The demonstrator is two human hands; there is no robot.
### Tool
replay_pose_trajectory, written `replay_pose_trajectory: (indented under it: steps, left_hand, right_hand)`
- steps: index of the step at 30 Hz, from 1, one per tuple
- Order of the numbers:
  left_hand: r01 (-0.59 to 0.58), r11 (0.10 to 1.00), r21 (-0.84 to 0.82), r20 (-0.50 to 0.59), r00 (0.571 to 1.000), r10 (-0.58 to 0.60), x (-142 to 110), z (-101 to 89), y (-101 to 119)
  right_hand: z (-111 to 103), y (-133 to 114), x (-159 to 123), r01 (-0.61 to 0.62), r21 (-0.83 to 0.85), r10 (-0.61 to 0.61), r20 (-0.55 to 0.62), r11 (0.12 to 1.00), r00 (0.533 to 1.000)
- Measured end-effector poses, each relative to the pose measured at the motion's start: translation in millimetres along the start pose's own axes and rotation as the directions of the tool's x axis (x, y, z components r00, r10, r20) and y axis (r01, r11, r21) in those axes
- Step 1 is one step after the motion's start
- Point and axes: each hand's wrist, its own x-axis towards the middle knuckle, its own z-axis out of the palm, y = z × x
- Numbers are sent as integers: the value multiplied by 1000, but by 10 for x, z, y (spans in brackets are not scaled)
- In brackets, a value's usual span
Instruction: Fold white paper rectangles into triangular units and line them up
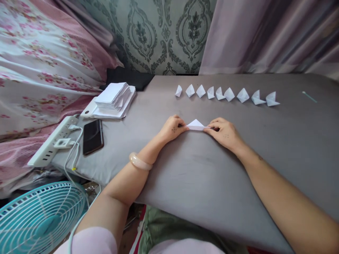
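Note:
A small folded paper boat, white with a pointed peak and a flat band along its lower edge, is stretched between my two hands over the grey table cover. My left hand pinches its left end between thumb and fingers. At the right end my right hand grips it the same way. Farther back, several finished white paper boats stand in a row, some upright and some tilted. To the left lies a stack of white paper sheets.
A dark phone rests left of my arm, beside a white power strip with plugged-in cables. Below the table's left edge is a turquoise fan. A cotton swab lies at the far right. Black cloth sits behind the paper.

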Motion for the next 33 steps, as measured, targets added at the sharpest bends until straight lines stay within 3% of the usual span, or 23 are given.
replay_pose_trajectory:
  steps: [4,17,33]
  left_hand:
    - [64,996,-55,11,998,-63,17,-13,-26]
    - [34,998,-53,101,994,-28,27,-79,35]
    - [92,994,-58,80,993,-87,35,-77,1]
  right_hand:
    - [-52,2,77,-75,49,71,73,996,995]
    - [-246,-50,153,-196,134,158,251,972,955]
    - [-143,47,173,-74,64,65,135,995,989]
